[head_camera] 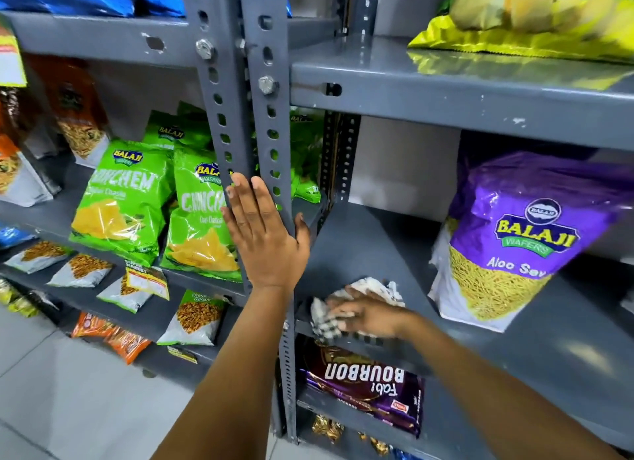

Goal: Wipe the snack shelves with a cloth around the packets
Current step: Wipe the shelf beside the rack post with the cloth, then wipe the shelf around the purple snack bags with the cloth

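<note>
Right hand (pixel 368 314) presses cloth (pixel 360 302) flat on shelf (pixel 360 243), fingers spread.

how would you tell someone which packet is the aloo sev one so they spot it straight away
Start at the grey upright post where the left hand rests, then move right along the shelf being wiped. The aloo sev packet stands there alone: the only purple bag, its clear lower half showing thin yellow strands.

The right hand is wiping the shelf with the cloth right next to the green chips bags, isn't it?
Not quite. In the head view the right hand wipes with the checked cloth on the shelf holding the purple Aloo Sev bag, not green ones.
</note>
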The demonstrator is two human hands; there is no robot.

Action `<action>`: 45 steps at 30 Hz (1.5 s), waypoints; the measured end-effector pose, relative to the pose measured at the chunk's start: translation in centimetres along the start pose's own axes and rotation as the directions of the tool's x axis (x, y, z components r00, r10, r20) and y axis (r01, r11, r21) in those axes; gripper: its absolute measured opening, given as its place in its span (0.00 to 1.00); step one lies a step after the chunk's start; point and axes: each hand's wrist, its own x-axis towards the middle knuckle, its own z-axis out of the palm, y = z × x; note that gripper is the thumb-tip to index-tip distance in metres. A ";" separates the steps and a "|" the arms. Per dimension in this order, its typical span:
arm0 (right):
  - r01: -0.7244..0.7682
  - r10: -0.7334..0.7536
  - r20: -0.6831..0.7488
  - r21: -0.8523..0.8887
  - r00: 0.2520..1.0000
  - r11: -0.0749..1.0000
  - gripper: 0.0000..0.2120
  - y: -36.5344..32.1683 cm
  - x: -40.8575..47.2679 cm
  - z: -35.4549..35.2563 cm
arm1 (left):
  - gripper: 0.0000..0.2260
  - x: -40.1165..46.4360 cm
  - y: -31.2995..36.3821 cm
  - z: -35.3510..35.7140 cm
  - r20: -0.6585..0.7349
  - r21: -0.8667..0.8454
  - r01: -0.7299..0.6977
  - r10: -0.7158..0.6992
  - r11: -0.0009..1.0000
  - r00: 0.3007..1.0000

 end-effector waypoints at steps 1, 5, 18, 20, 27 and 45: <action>0.010 -0.010 0.017 -0.021 1.000 1.000 0.18 0.7 -1.5 0.5 | 0.37 0.1 0.1 0.0 -0.001 0.000 -0.005 0.005 1.000 1.000; -0.022 0.017 0.139 0.037 0.990 0.999 0.17 2.3 -7.7 -0.2 | 0.37 0.2 0.2 -0.2 0.012 -0.015 0.011 -0.011 1.000 1.000; -0.185 0.178 -0.061 -0.148 0.982 0.972 0.31 -1.5 -2.8 1.9 | 0.35 0.3 0.7 -1.4 0.149 0.009 0.104 -0.104 0.995 0.983; -0.176 0.165 -0.091 -0.136 0.982 0.975 0.32 -0.7 -5.1 2.6 | 0.35 0.4 1.2 -1.9 0.179 -0.009 0.122 -0.118 0.993 0.977; -0.240 0.217 -0.244 -0.068 0.945 0.968 0.30 3.4 -13.7 4.6 | 0.34 -4.1 6.8 -3.8 0.379 0.021 0.150 -0.147 0.988 0.914; -0.104 0.288 -0.228 0.588 0.930 0.802 0.20 12.9 -26.6 -1.5 | 0.37 -17.4 16.3 3.7 0.894 0.073 -0.065 -0.037 0.995 0.447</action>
